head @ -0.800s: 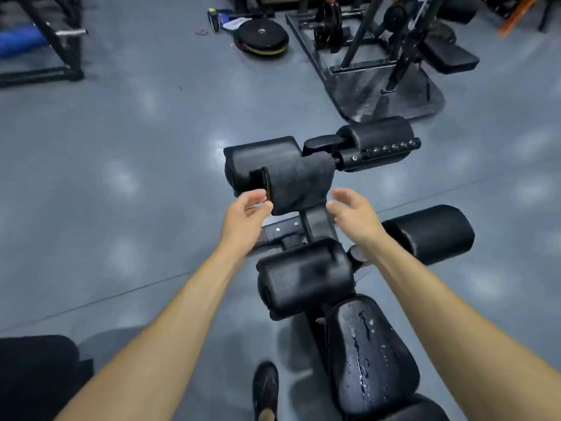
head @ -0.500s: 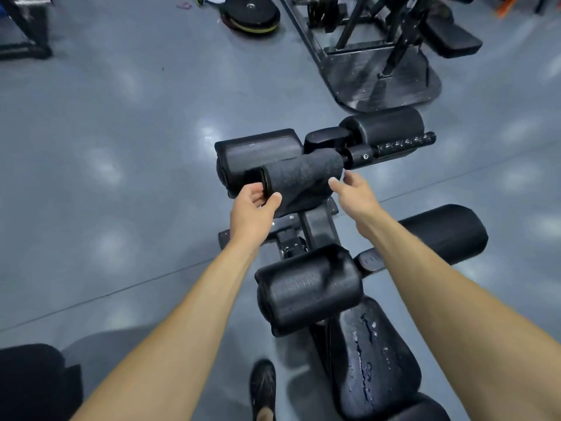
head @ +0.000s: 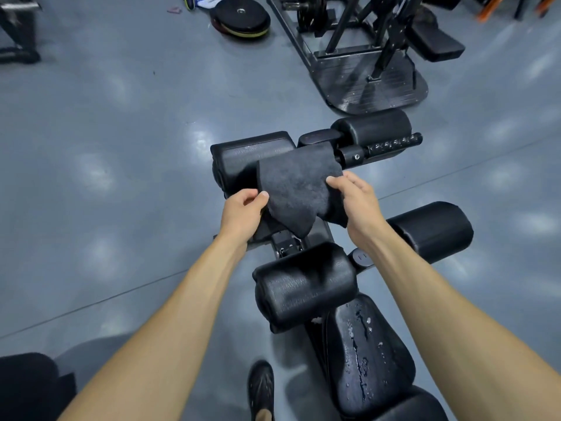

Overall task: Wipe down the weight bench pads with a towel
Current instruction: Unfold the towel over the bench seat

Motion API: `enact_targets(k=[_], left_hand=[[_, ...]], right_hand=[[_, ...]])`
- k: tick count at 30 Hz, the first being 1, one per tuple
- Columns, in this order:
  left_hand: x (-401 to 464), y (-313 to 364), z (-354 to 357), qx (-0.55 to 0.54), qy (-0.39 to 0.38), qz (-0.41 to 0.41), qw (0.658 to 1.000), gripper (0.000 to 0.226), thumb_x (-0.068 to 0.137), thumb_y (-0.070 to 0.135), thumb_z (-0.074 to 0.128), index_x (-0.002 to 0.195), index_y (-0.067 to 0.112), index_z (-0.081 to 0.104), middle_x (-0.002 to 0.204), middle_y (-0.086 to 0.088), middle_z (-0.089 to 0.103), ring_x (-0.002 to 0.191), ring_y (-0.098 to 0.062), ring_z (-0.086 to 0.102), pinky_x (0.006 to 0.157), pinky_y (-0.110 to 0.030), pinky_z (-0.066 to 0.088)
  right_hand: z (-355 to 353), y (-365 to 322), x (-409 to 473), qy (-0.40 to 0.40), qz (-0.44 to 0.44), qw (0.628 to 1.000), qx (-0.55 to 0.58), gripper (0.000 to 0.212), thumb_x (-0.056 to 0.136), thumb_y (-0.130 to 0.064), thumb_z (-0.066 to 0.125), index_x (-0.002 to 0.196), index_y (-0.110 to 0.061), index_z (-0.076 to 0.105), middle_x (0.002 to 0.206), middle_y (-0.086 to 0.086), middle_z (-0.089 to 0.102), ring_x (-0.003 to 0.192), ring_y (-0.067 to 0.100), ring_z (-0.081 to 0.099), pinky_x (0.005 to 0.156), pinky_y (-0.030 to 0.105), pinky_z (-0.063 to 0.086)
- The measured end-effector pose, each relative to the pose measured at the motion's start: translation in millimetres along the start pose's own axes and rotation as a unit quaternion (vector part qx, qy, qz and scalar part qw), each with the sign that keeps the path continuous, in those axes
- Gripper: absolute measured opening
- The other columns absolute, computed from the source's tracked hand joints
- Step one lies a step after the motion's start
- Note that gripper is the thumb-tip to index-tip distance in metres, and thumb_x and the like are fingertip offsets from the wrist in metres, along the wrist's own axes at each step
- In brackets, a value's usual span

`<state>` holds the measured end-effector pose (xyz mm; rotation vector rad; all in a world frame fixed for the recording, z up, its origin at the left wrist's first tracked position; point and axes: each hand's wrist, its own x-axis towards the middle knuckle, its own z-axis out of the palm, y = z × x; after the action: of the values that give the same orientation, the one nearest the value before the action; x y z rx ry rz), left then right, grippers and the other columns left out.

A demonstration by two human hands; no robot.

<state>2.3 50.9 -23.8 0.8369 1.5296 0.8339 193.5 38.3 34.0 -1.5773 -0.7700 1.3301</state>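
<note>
Towel (head: 299,189), dark grey, lies draped over the far roller pad (head: 246,161) at the far end of the bench, its lower edge hanging in two loose points toward the frame below. Half a second ago it was still wrapped snugly round the pad as a tight roll; now it is opened out and spread wider, and both hands have closed in on it. The left hand (head: 241,215) pinches the towel's left edge between thumb and curled fingers, and the right hand (head: 356,200) grips the right edge, thumb on top and fingers curled under the cloth. A second far roller pad (head: 372,129) sits to the right, bare, with a knurled bar end (head: 394,144) sticking out beyond it. Nearer, the near left roller (head: 303,287) lies just under the forearms and the near right roller (head: 431,229) beside the right wrist, so the hands work in the gap between the two rows. The seat pad (head: 368,350) nearest the person carries drops and a streak of liquid. Open grey floor (head: 121,147) lies left of the bench; a weight plate (head: 239,18) and a black machine base (head: 373,86) stand well apart at the far side. A shoe (head: 261,387) rests on the floor beside the seat.
</note>
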Motion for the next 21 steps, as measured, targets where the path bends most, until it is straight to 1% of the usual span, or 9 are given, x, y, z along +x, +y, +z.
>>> enact_targets(k=[3,7,9,11,14,15,17,19,21], left_hand=[[-16.6,-1.9,-5.6,-0.036,-0.042,-0.007,0.998,0.017,0.09,0.04,0.068,0.086,0.026,0.075,0.103,0.003,0.074,0.093,-0.016,0.061,0.092,-0.036,0.051],[-48.3,-5.3,-4.6,-0.046,-0.1,-0.005,0.994,0.016,0.097,0.036,0.064,0.087,0.027,0.073,0.085,0.007,0.069,0.08,-0.012,0.06,0.074,-0.024,0.048],[-65.7,-8.6,-0.3,-0.057,-0.125,-0.017,0.99,0.014,0.101,0.033,0.06,0.096,0.027,0.071,0.09,0.007,0.071,0.084,-0.011,0.063,0.077,-0.025,0.049],[-83.6,-11.3,2.0,-0.069,-0.132,-0.014,0.989,0.015,0.102,0.02,0.058,0.112,0.026,0.067,0.107,0.0,0.073,0.09,-0.013,0.066,0.076,-0.026,0.05],[-109.6,-16.4,1.8,-0.034,-0.149,0.056,0.987,0.058,0.096,-0.006,0.058,0.139,0.032,0.049,0.119,-0.002,0.069,0.102,-0.012,0.069,0.079,-0.023,0.055],[-119.1,-18.2,3.1,-0.022,-0.16,0.074,0.984,0.064,0.095,-0.01,0.057,0.141,0.033,0.045,0.119,0.001,0.069,0.104,-0.009,0.069,0.082,-0.023,0.056],[-140.1,-20.5,8.2,-0.071,-0.191,0.049,0.978,0.052,0.1,-0.003,0.054,0.139,0.032,0.049,0.121,0.004,0.071,0.106,-0.008,0.07,0.088,-0.031,0.057],[-162.8,-17.6,14.6,-0.215,-0.22,-0.044,0.95,0.036,0.107,0.018,0.047,0.14,0.031,0.052,0.128,-0.001,0.071,0.116,-0.021,0.069,0.102,-0.046,0.053],[-182.1,-13.7,18.4,-0.308,-0.223,-0.087,0.921,0.036,0.106,0.028,0.041,0.141,0.027,0.052,0.129,-0.006,0.071,0.119,-0.028,0.067,0.103,-0.05,0.051]], right_hand=[[-0.2,-14.3,-19.8,-0.009,-0.016,0.999,0.049,0.012,0.09,-0.01,0.062,0.083,-0.019,0.064,0.085,0.004,0.069,0.083,0.02,0.063,0.081,0.038,0.051],[-1.9,-26.9,-49.8,-0.012,-0.011,0.995,0.101,0.011,0.095,-0.006,0.058,0.105,-0.008,0.062,0.089,0.01,0.069,0.08,0.02,0.065,0.067,0.028,0.055],[-2.9,-28.9,-66.3,-0.025,-0.007,0.995,0.099,0.008,0.096,-0.007,0.057,0.102,-0.008,0.063,0.087,0.009,0.069,0.077,0.019,0.067,0.064,0.027,0.056],[-5.2,-31.6,-81.6,-0.035,-0.006,0.993,0.109,0.009,0.098,-0.007,0.056,0.094,-0.011,0.063,0.084,0.008,0.07,0.075,0.019,0.067,0.066,0.029,0.056],[-15.9,-38.5,-104.4,-0.041,-0.009,0.99,0.134,0.01,0.098,-0.008,0.057,0.094,-0.013,0.065,0.088,0.009,0.069,0.081,0.021,0.067,0.074,0.032,0.056],[-21.4,-40.5,-112.2,-0.042,-0.011,0.99,0.136,0.011,0.097,-0.008,0.056,0.096,-0.013,0.066,0.087,0.007,0.07,0.081,0.02,0.067,0.073,0.031,0.056],[-33.4,-43.6,-130.4,-0.045,-0.014,0.99,0.131,0.014,0.097,-0.006,0.055,0.1,-0.013,0.067,0.084,0.004,0.07,0.077,0.015,0.068,0.067,0.026,0.056],[-47.2,-44.0,-151.1,-0.046,-0.012,0.991,0.124,0.015,0.097,-0.005,0.054,0.106,-0.011,0.066,0.084,0.003,0.071,0.073,0.011,0.069,0.064,0.024,0.056],[-63.6,-41.5,-172.9,-0.048,-0.009,0.991,0.122,0.016,0.097,-0.005,0.054,0.107,-0.01,0.066,0.084,0.003,0.072,0.074,0.012,0.07,0.064,0.024,0.056]])
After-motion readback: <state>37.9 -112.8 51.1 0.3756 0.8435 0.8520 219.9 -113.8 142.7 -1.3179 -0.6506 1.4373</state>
